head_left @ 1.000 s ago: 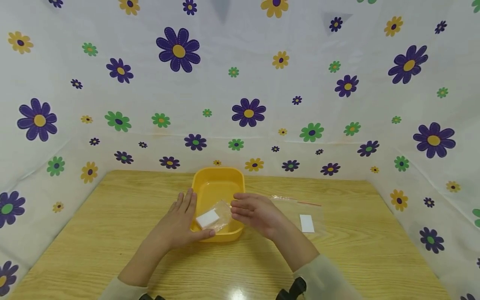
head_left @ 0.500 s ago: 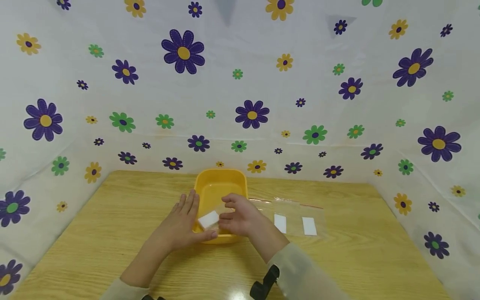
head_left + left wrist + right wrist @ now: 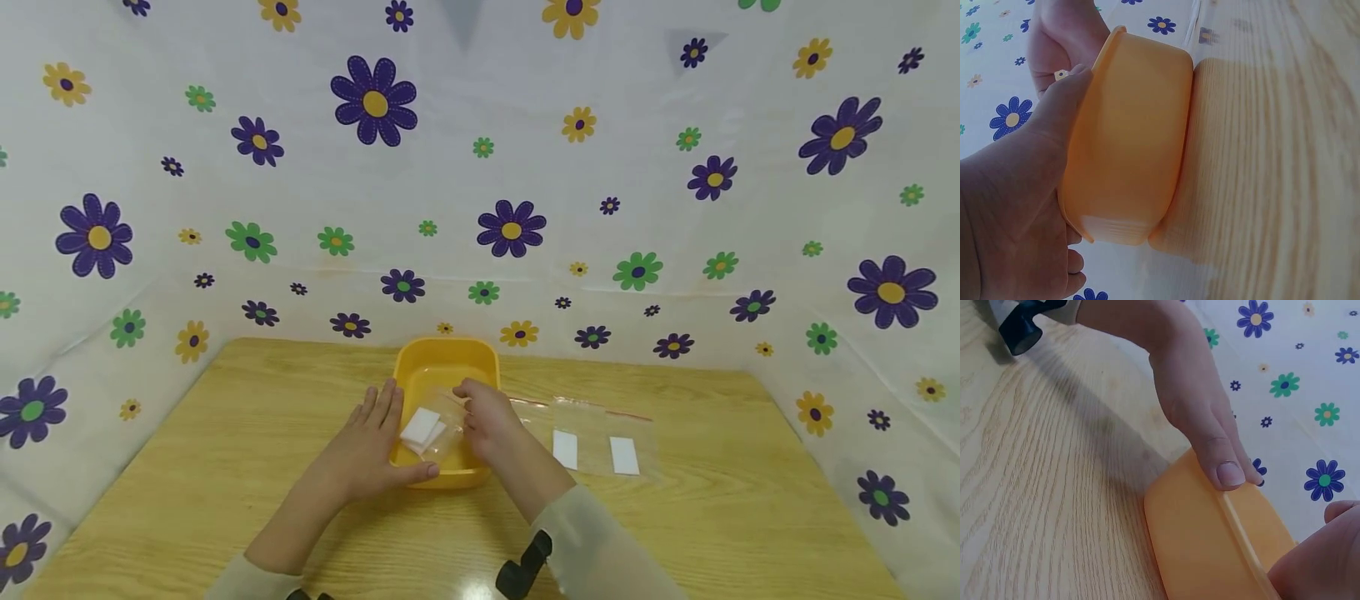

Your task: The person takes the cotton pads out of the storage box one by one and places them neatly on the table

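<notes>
Table (image 3: 712, 517) under it all. Yellow tub (image 3: 446, 360) sits on it near the back wall. Left hand (image 3: 363, 454) is spread wide on the tub's left side, fingers straight, thumb along the near rim: bracing, not gripping. If that pressure eases, a tug inside could drag or tip the tub.

Right hand (image 3: 487, 421) is inside, fingers curled; looks like a narrow pinch on the edge of a clear bag (image 3: 450, 435) — fingertips partly hidden, so can't tell how firm. Slick film could slip out.

More bags (image 3: 630, 423) lie on the table to the right, near the forearm; a low sleeve could sweep them. Two white pieces (image 3: 423, 425) overlap in the tub — stacked film could cling and bring both up together.
</notes>
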{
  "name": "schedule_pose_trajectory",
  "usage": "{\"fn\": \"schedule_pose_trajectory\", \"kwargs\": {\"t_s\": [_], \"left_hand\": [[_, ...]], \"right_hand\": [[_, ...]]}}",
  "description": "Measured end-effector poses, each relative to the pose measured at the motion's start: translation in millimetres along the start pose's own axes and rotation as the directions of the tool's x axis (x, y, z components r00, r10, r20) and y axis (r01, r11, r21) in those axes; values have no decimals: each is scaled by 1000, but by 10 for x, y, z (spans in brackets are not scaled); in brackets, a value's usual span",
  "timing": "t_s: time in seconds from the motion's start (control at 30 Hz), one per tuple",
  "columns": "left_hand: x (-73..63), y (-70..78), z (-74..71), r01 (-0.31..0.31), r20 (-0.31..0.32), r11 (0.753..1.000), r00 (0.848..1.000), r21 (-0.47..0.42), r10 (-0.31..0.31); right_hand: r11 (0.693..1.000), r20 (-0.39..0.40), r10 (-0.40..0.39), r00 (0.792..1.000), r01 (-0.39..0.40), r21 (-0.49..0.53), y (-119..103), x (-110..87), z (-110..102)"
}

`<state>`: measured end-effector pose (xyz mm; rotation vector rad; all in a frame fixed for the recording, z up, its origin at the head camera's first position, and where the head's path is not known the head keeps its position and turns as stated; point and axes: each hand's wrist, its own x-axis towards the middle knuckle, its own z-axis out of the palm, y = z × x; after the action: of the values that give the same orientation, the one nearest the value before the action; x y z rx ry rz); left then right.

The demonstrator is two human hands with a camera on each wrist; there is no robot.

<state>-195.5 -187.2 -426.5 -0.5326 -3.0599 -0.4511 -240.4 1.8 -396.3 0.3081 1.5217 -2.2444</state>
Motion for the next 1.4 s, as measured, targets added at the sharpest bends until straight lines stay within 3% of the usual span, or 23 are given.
{"fn": "schedule_pose_trajectory", "kwargs": {"t_s": [0.2, 0.63, 1.1, 1.4], "left_hand": [[12, -5, -1, 7, -4, 1000, 1000, 4, -7], [32, -4, 37, -4, 3, 1000, 1000, -7, 4], [29, 15, 35, -5, -6, 1000, 1000, -17, 5], [24, -1, 24, -9, -11, 1000, 1000, -17, 9]], "right_hand": [[994, -2, 86, 996, -86, 65, -12, -41, -21], [982, -105, 143, 984, -128, 136, 64, 104, -21], [997, -113, -30, 993, 22, -67, 263, 243, 25], [993, -121, -72, 990, 60, -98, 289, 269, 72]]}}
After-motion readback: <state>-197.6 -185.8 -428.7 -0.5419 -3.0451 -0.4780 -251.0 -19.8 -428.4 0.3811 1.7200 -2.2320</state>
